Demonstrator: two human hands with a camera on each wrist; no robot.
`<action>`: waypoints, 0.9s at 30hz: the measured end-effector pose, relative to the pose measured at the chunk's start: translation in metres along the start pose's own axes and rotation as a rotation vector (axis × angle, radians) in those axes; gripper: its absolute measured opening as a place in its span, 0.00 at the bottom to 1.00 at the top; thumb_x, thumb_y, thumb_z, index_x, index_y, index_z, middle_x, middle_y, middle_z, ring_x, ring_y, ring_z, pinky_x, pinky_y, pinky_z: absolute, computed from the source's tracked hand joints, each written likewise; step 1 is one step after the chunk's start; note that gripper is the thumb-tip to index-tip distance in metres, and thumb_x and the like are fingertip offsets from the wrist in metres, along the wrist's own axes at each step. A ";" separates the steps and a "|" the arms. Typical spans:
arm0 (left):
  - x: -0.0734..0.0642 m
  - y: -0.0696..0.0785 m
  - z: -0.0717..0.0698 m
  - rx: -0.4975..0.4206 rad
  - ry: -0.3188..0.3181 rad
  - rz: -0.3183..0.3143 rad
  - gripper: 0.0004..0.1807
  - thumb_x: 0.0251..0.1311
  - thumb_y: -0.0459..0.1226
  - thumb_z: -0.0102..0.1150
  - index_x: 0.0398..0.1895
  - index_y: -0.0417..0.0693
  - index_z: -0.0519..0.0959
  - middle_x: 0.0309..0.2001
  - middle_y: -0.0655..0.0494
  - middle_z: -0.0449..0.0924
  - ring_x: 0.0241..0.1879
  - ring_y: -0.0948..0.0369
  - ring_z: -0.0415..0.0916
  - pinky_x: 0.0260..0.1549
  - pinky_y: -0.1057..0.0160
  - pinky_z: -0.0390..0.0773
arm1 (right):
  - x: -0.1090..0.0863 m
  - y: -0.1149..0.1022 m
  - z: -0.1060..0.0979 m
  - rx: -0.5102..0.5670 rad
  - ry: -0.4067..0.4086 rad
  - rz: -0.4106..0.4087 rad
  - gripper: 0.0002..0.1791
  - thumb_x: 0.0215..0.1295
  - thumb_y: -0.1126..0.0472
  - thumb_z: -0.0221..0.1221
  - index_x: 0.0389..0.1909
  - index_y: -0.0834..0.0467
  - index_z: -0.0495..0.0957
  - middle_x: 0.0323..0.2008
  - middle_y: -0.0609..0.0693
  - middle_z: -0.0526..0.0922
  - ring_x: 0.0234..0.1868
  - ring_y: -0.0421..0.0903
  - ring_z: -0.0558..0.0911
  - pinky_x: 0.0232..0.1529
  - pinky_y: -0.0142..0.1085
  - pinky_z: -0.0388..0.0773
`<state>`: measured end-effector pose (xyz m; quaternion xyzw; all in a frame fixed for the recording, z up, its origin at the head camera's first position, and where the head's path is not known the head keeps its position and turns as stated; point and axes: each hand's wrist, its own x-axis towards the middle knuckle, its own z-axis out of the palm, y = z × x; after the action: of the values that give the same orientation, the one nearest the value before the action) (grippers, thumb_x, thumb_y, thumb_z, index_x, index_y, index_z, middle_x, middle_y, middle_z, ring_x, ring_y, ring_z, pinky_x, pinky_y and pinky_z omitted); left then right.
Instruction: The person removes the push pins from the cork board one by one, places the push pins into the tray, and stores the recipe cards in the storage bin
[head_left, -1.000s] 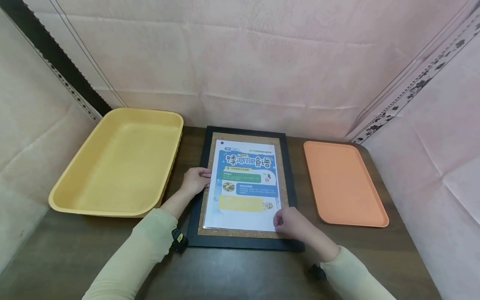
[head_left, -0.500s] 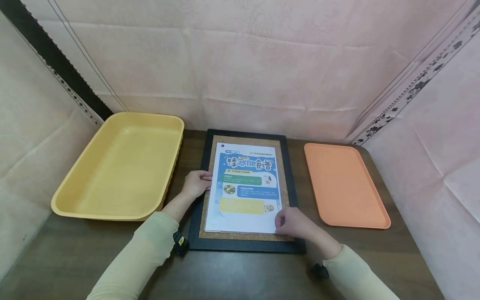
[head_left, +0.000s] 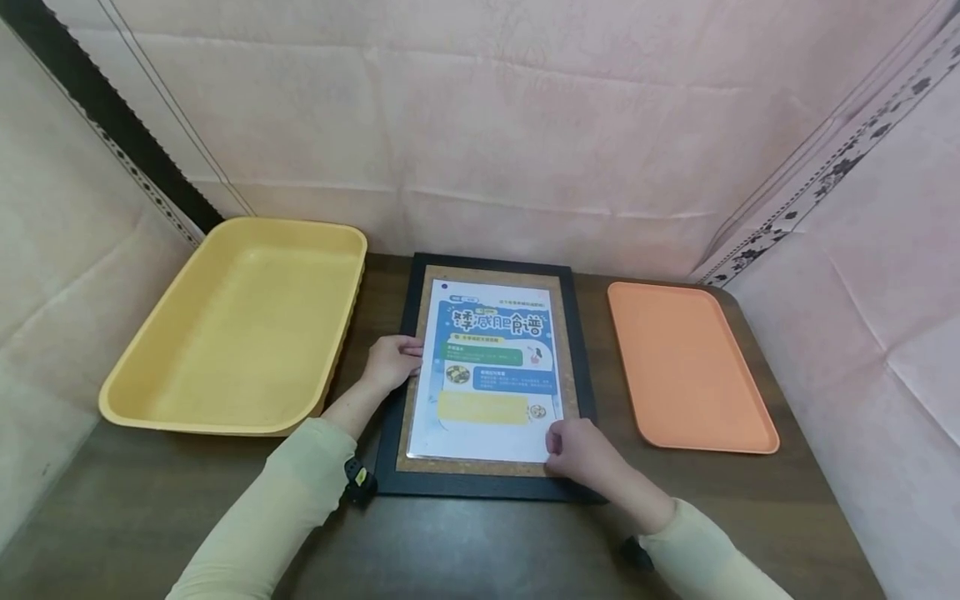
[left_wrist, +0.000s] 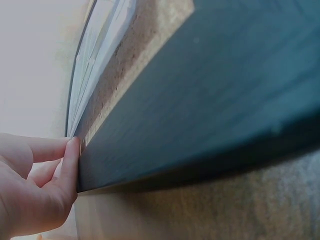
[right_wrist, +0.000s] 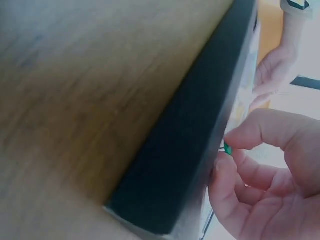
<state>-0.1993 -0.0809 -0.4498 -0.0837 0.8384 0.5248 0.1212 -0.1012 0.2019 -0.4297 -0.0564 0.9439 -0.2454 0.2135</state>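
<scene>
A laminated poster [head_left: 495, 437], printed in blue, green and yellow, lies on a black-framed corkboard [head_left: 487, 485]. A dark purple push pin [head_left: 444, 286] shows at its top left corner. My left hand [head_left: 386, 364] reaches over the frame's left side and pinches the poster's left edge; in the left wrist view thumb and fingertip meet there. At the poster's lower right corner is my right hand [head_left: 581, 452]. In the right wrist view, its thumb and forefinger pinch a small green push pin [right_wrist: 227, 149], its thin point directed at the board.
A deep yellow tray [head_left: 217, 333] stands at the left, its near right corner close by the left forearm. To the right lies a shallow orange tray [head_left: 693, 367]. Pale cloth walls [head_left: 480, 150] rise behind the brown table [head_left: 435, 542] and along both sides.
The head view tips down and back up slightly. My right wrist has dropped a little toward the near side, while its fingers stay at the poster's corner. The left hand has kept its place.
</scene>
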 end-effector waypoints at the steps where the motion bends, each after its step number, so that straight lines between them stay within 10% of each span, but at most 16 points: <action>1: 0.000 0.000 0.000 -0.002 0.001 -0.001 0.19 0.62 0.30 0.53 0.57 0.35 0.73 0.50 0.39 0.79 0.47 0.50 0.80 0.47 0.57 0.80 | 0.001 -0.001 0.000 -0.012 0.005 -0.005 0.08 0.52 0.63 0.66 0.22 0.55 0.75 0.19 0.48 0.73 0.20 0.43 0.73 0.22 0.28 0.72; 17: 0.000 0.001 0.000 -0.007 -0.004 -0.010 0.18 0.63 0.31 0.53 0.57 0.36 0.73 0.50 0.40 0.78 0.47 0.51 0.80 0.48 0.58 0.80 | 0.018 0.036 -0.028 0.372 -0.229 -0.048 0.11 0.59 0.58 0.61 0.36 0.62 0.82 0.30 0.53 0.82 0.23 0.45 0.80 0.30 0.32 0.80; 27: 0.001 0.000 0.000 -0.016 -0.005 -0.017 0.18 0.63 0.30 0.52 0.57 0.36 0.73 0.50 0.40 0.78 0.47 0.52 0.80 0.47 0.58 0.80 | 0.029 0.047 -0.038 0.553 -0.168 0.044 0.14 0.60 0.60 0.61 0.42 0.67 0.81 0.36 0.55 0.83 0.28 0.45 0.81 0.35 0.31 0.81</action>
<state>-0.2001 -0.0811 -0.4496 -0.0903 0.8330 0.5309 0.1269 -0.1441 0.2535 -0.4338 0.0045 0.8212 -0.4834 0.3034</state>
